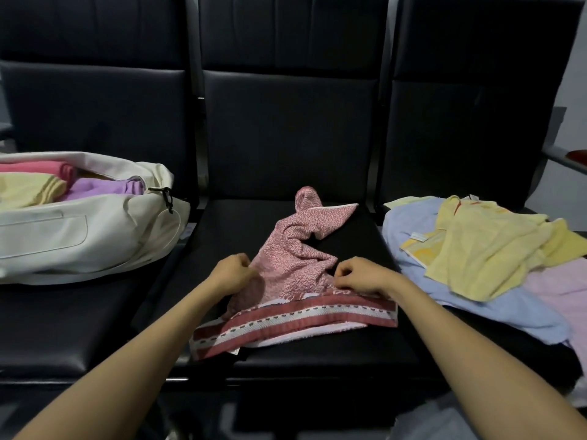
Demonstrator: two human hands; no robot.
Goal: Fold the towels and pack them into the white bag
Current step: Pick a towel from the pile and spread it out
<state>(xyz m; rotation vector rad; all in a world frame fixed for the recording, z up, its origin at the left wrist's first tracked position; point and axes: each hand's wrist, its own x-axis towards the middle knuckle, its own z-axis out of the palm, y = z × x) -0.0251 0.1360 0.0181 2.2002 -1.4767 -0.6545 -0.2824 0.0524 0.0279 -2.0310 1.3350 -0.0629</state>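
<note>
A crumpled red-and-white patterned towel [295, 258] with a striped border lies on the middle black seat. My left hand [233, 271] pinches its left edge and my right hand [359, 274] pinches its right side, both with curled fingers. The white bag [79, 236] lies open on the left seat, holding folded pink [38, 168], yellow [28, 190] and purple [104, 188] towels. On the right seat is a loose pile: a yellow towel [489, 249] on top of a light blue one [409, 230] and a pale pink one [559, 284].
Three black padded seats [286, 134] with tall backs stand in a row. A metal armrest [565, 157] juts out at the far right. The bag's black zipper pull [165, 195] hangs at its right end.
</note>
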